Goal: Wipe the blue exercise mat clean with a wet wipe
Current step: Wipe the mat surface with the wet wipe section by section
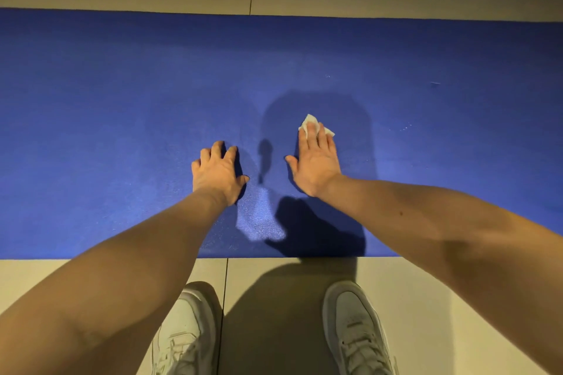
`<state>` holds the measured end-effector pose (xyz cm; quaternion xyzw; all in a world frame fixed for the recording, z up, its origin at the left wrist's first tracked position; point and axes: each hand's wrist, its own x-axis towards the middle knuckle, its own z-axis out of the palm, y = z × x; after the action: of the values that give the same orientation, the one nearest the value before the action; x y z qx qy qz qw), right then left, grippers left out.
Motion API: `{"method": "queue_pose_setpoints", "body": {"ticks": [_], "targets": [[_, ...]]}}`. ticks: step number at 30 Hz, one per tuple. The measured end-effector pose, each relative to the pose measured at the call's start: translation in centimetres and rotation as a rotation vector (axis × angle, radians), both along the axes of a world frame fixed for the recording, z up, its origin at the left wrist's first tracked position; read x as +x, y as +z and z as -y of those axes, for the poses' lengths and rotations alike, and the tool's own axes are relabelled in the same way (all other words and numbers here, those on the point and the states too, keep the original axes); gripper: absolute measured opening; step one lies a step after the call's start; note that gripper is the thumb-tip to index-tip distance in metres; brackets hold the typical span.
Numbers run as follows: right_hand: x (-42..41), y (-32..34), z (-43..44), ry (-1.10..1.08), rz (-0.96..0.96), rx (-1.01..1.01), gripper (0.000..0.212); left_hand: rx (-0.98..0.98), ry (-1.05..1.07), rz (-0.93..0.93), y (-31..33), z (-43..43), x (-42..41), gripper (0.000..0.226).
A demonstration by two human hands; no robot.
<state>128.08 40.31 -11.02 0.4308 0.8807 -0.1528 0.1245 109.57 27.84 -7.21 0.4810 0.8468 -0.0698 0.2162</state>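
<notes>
mid-wipe: my right hand [316, 164] presses the wet wipe [313, 125] flat on the mat [122, 100], my left hand [219, 173] braces with bent fingers; next, sweep outward.

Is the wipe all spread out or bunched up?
Bunched up: the small white wet wipe only peeks out from under the flat right hand.

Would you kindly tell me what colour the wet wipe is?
The wet wipe is white; head view.
</notes>
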Motion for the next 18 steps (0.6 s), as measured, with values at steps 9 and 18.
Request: {"method": "queue_pose_setpoints", "body": {"ticks": [9,18], "targets": [[-1.1,3.7,0.4,-0.344,-0.704,-0.368,0.040,0.327,0.190,0.404,0.8,-1.4,1.4,0.065],[0.7,3.6,2.5,-0.397,-0.731,-0.596,0.017,0.376,0.514,1.021,2.1,-0.6,4.4,0.011]]}}
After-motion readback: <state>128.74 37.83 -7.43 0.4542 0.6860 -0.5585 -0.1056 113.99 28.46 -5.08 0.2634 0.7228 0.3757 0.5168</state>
